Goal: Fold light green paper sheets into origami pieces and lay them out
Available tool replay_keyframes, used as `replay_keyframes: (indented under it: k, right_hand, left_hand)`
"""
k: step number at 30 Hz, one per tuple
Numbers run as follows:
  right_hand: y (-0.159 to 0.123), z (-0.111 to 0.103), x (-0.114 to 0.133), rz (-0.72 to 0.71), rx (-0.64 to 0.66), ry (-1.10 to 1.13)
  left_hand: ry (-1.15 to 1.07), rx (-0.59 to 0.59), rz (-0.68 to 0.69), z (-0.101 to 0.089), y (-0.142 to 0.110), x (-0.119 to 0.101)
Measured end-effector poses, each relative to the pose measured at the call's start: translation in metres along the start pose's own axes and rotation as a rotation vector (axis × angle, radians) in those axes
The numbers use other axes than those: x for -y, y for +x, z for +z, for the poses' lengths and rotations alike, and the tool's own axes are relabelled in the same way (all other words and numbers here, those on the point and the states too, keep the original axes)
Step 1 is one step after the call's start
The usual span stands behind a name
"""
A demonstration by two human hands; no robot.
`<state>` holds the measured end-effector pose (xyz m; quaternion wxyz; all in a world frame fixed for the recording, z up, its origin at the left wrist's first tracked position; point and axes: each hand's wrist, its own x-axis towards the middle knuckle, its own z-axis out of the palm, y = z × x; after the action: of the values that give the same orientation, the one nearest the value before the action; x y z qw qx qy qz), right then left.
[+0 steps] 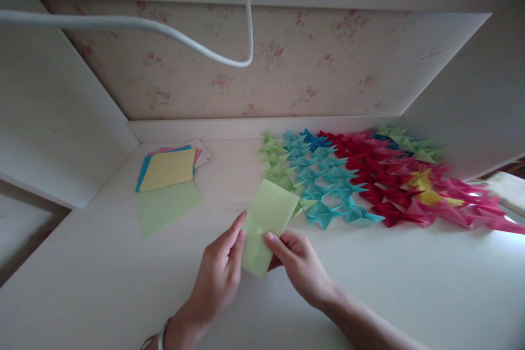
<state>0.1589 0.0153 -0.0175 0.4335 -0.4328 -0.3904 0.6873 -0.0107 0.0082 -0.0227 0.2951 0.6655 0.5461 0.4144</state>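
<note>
Two hands [219,268] [305,270] grasping green paper [270,208], some fingertips hidden beneath, right forearm [361,317] cropped

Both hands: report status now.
Left hand: holding the light green paper at its left edge.
Right hand: holding the same paper, lower right.

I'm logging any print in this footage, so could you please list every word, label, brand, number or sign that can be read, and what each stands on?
No text can be read.
White card, sticking out from the paper stack: pinkish marks, too small and blurred to tell whether they are writing.
Held green paper: no lettering visible.
Folded paper figures: no lettering visible.
</note>
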Motion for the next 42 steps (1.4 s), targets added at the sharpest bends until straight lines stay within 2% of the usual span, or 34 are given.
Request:
replay_keyframes:
  k: [2, 7, 16, 19, 22, 24, 27, 30, 34, 37, 42]
  right_hand:
    - [-0.002, 0.001, 0.000, 0.009, 0.006, 0.017]
    - [-0.005, 0.002, -0.002, 0.095, 0.152, 0.007]
    - [-0.007, -0.002, -0.002, 0.168, 0.211, -0.012]
    - [-0.006, -0.010, 0.000, 0.041, 0.185, -0.086]
    - [-0.004, -0.024, -0.001, -0.235, 0.019, -0.305]
    - [-0.001, -0.031, -0.002, -0.384, 0.010, -0.506]
    - [0.001, -0.035, -0.001, -0.543, -0.016, -0.728]
    - [0.002, -0.035, 0.004, -0.668, -0.098, -0.781]
    - [0.002, -0.038, 0.007, -0.693, -0.165, -0.681]
    - [0.001, -0.040, 0.009, -0.655, -0.136, -0.605]
    - [-0.003, -0.036, 0.017, -0.587, 0.012, -0.545]
  left_hand:
    - [-0.001, -0.008, -0.003, -0.001, 0.000, 0.000]
    - [0.007, -0.032, -0.034, -0.003, 0.000, -0.001]
    - [-0.010, -0.059, -0.091, -0.005, -0.002, -0.002]
    - [-0.069, -0.072, -0.169, -0.007, -0.002, -0.005]
    - [-0.158, -0.094, -0.268, -0.008, 0.000, -0.006]
    - [-0.238, -0.086, -0.345, -0.008, 0.001, -0.008]
    - [-0.406, -0.036, -0.458, -0.006, 0.001, -0.011]
    - [-0.621, -0.033, -0.470, -0.006, 0.000, -0.014]
    - [-0.880, -0.022, -0.345, -0.009, 0.000, -0.008]
    - [-0.779, 0.023, -0.263, -0.010, 0.000, -0.005]
    - [-0.624, 0.035, -0.205, -0.011, -0.001, -0.016]
